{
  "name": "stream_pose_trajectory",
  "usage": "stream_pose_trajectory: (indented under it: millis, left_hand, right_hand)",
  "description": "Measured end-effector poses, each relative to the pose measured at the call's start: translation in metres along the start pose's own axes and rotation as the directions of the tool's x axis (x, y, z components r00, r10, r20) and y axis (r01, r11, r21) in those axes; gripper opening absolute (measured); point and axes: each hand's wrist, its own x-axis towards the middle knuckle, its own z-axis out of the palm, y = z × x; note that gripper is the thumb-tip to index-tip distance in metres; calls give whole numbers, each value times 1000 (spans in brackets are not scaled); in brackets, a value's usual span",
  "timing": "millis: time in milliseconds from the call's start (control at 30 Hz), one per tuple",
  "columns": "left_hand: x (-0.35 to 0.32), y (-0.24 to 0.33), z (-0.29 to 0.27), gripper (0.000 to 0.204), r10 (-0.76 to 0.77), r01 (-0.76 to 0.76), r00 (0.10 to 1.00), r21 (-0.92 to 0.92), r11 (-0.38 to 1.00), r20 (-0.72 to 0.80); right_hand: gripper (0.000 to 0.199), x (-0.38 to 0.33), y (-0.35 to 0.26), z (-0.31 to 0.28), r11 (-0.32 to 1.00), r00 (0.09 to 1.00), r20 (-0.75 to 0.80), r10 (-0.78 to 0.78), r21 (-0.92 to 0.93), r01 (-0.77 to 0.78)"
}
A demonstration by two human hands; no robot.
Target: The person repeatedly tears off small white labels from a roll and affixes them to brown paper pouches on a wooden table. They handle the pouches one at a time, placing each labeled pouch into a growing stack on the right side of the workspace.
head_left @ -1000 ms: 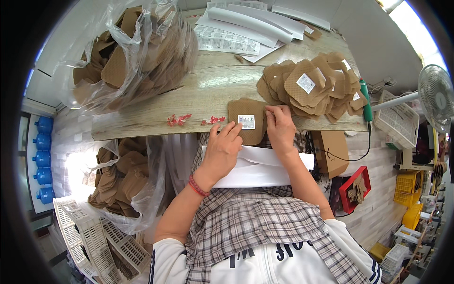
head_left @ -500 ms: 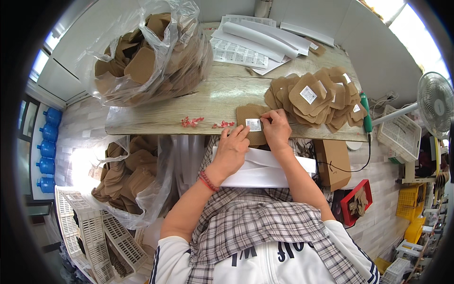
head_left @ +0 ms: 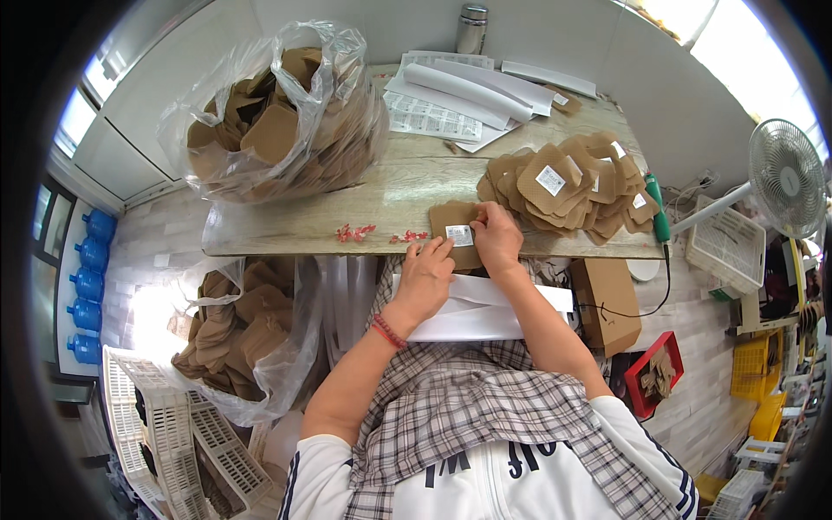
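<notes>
At the table's front edge lies a flat brown textured pad [head_left: 447, 215] with rounded corners and a small white printed label [head_left: 458, 235] on it. My left hand [head_left: 422, 279] reaches over the pad's near left part, fingers stretched out and fingertips by the label's lower edge. Just right of the label, my right hand [head_left: 498, 240] is closed, thumb and fingers bent together over the pad. What its fingertips hold, if anything, is hidden. A heap of similar labelled pads [head_left: 537, 186] sits to the right. White paper sheets [head_left: 477, 325] rest on my lap below.
A clear plastic bag [head_left: 347, 139] of brown pads stands at left on the table [head_left: 407, 165]. Label sheets [head_left: 433, 117] and a steel flask [head_left: 471, 30] are at the back. Red-white scraps [head_left: 354, 232] lie left. A green-handled corded tool [head_left: 659, 208] hangs at the right edge, near a fan [head_left: 787, 178].
The view has tilted slightly, showing more of the flask at the back. Both hands stay at the same pad, with the right fingers still beside the label.
</notes>
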Motion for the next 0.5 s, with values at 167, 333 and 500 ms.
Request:
stream_pose_trajectory:
  millis: [167, 333, 500]
  left_hand:
    - [-1, -2, 2, 14, 5, -5, 1000, -12, 1000, -3]
    - [-1, -3, 4, 14, -3, 3, 1000, -7, 1000, 4]
    - [-1, -1, 4, 13, 7, -7, 1000, 8, 1000, -7]
  right_hand:
    - [31, 10, -7, -8, 924, 936, 156, 315, 173, -340]
    - [30, -13, -2, -2, 921, 986, -122, -111, 361, 148]
    - [28, -13, 2, -1, 954, 992, -85, -89, 278, 109]
